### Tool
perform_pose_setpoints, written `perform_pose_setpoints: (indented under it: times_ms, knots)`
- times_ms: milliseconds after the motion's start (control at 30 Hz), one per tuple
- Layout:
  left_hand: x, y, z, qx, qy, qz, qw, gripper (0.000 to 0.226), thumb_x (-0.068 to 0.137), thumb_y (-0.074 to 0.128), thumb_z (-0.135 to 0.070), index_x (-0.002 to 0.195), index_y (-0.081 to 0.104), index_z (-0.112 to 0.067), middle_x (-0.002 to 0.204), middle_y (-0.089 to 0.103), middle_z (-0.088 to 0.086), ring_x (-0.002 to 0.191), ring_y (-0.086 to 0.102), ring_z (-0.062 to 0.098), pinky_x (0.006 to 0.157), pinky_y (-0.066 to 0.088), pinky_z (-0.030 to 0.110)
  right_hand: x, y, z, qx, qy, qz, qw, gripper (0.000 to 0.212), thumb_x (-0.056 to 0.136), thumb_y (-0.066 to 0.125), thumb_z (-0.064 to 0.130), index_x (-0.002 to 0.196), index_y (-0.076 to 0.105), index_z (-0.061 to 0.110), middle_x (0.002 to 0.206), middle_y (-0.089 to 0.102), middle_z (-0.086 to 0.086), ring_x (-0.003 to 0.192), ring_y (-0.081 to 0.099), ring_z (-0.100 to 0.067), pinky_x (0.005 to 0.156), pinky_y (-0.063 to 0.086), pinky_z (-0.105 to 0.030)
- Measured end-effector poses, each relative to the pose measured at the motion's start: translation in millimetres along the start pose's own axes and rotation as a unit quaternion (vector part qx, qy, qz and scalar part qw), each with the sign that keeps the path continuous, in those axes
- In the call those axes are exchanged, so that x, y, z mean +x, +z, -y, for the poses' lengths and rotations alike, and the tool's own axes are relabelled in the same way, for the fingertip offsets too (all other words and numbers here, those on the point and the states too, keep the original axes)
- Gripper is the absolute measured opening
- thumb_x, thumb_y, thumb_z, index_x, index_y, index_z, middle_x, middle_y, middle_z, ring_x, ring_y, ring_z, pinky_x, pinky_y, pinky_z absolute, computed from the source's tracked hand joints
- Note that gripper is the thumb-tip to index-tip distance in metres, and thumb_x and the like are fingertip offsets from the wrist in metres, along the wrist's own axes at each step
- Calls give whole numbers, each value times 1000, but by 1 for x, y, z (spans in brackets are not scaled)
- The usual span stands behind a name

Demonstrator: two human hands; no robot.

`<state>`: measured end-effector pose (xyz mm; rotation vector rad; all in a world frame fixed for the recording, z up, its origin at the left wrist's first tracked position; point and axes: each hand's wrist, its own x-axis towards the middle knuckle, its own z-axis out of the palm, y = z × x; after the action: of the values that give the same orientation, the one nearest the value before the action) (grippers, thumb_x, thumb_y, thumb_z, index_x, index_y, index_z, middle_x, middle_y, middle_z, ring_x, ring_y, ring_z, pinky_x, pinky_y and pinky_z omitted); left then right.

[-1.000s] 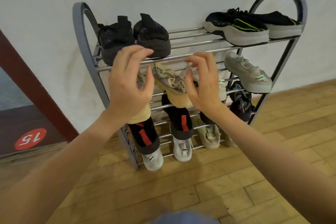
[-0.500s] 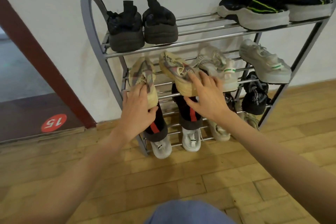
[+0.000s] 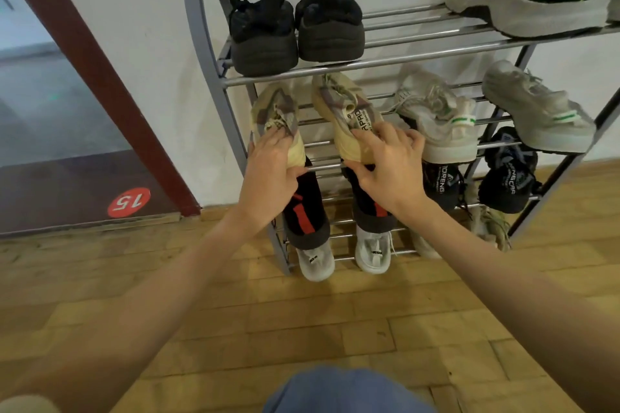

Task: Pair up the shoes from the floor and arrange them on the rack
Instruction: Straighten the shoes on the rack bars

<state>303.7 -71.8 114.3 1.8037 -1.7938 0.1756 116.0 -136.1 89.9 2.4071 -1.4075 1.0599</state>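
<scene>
A grey metal shoe rack (image 3: 201, 54) stands against the white wall with shoes on every shelf. On the second shelf at the left lie two beige sneakers, heels toward me. My left hand (image 3: 268, 174) grips the heel of the left beige sneaker (image 3: 275, 114). My right hand (image 3: 389, 168) holds the heel of the right beige sneaker (image 3: 345, 107), fingers spread over its top and thumb under the sole. Both shoes rest on the shelf bars.
Black shoes (image 3: 295, 27) and black-green sneakers (image 3: 530, 0) sit on top; white sneakers (image 3: 439, 114) with green tabs beside the beige pair. Below are black-red shoes (image 3: 305, 208), dark shoes (image 3: 506, 174) and white shoes (image 3: 315, 261). Wooden floor (image 3: 302, 318) in front; a doorway with a red 15 sticker (image 3: 129, 202) at the left.
Both hands dropped from the top shelf rail to the second shelf and closed on the heels of the two beige sneakers. The view moved closer and lower.
</scene>
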Motion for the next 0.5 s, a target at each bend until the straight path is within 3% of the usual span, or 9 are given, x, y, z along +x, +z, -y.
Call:
perform_pose_setpoints:
  times_ms: [200, 333, 500]
  knots:
    - [-4, -6, 2, -30, -7, 47, 998, 67, 84, 71, -17, 143, 41, -6, 152, 37, 12, 144, 25, 25, 116, 9, 26, 9, 9, 27, -17, -10, 6, 1000, 51, 77, 75, 40, 122, 63, 22, 115, 60, -14, 102, 57, -40, 93, 32, -50]
    - [-4, -8, 0, -39, -7, 48, 998, 67, 83, 71, -14, 142, 40, -4, 150, 39, 13, 144, 26, 25, 102, -2, 9, 8, 19, 43, -51, -5, 24, 998, 52, 70, 80, 42, 116, 66, 22, 108, 62, -15, 96, 58, -42, 91, 35, -51]
    - [4, -17, 3, -26, -6, 107, 994, 59, 73, 78, -7, 126, 52, -1, 131, 52, 12, 128, 43, 29, 94, 22, 16, 7, 16, 36, -46, -43, 33, 997, 59, 77, 68, 49, 129, 58, 24, 117, 59, -13, 99, 57, -42, 92, 34, -50]
